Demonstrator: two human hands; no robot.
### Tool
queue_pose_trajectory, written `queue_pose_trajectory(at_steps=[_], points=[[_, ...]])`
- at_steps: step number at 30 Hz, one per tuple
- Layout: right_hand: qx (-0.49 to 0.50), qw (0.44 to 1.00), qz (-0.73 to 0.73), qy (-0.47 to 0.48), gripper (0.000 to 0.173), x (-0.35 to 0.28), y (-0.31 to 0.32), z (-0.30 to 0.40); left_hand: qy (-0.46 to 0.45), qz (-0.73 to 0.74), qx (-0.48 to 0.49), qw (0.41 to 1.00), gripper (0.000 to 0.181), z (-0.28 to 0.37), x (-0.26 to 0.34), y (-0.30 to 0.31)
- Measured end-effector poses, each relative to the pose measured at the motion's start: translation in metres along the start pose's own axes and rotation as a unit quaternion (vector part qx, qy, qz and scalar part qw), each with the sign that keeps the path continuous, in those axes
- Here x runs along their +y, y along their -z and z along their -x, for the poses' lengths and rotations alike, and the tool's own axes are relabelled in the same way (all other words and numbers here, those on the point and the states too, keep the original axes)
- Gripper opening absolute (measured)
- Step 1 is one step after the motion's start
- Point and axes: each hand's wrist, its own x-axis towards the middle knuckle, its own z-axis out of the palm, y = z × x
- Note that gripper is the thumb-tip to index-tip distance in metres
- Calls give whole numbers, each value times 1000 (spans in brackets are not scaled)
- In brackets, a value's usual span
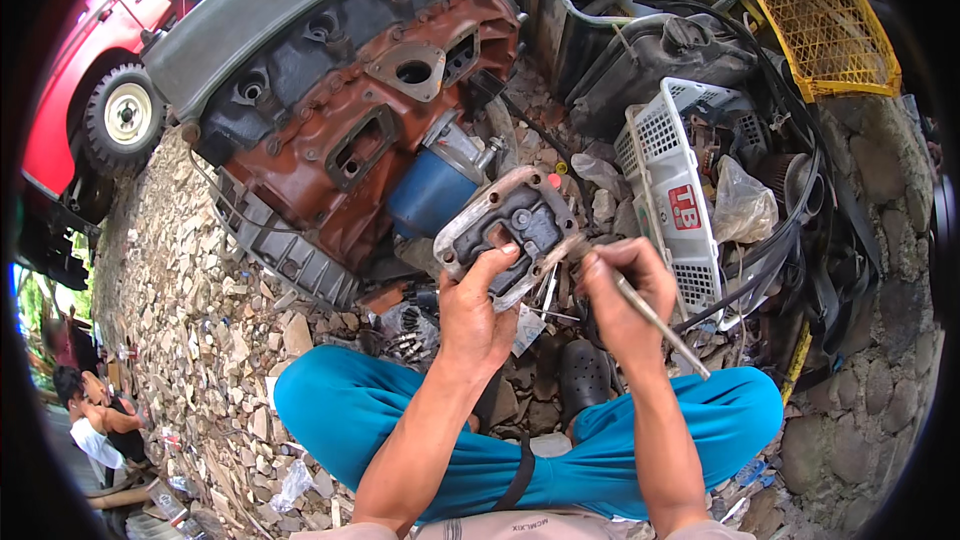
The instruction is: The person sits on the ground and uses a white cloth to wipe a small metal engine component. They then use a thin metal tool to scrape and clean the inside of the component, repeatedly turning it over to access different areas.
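My left hand (480, 300) grips a cast-metal cover plate (536, 221) by its near edge, thumb lying over the dark recessed middle. Bolt holes run around the plate's flange, which is scraped pale in patches. In my right hand (634, 285) is a slim-handled tool (660, 326), its shaft slanting down to the right. The tool's working end meets the plate's right corner; fingers and blur hide its exact shape. Just beyond the plate lies a large engine block (300, 180), painted red-brown, with a black cylinder head (289, 60) and a blue canister filter (435, 187).
A white plastic crate (694, 232) of parts stands at right, beside black hoses and a black tank (660, 52). Above it is a yellow mesh guard (825, 22). Stony ground (202, 330) surrounds me. A red vehicle (67, 82) and a seated person (105, 416) are at left.
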Motion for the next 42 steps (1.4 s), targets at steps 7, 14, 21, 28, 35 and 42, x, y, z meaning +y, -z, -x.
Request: queue_pose_trajectory(at_steps=[7,14,21,28,35,42], points=[[-37,998,11,47,9,5,-1,5,15,7,11,1000,35,2,2,3],[-38,995,47,77,10,7,-2,11,15,0,5,1000,36,1,3,1],[-78,990,58,106,6,5,-1,11,11,0,-7,1000,35,2,5,2],[-75,988,70,116,6,10,-3,15,-9,19,-1,1000,26,4,4,0],[-81,988,81,105,7,8,-5,17,13,-3,11,1000,31,3,2,1],[-78,987,90,110,7,12,-4,15,-5,-8,4,1000,32,4,2,3]])
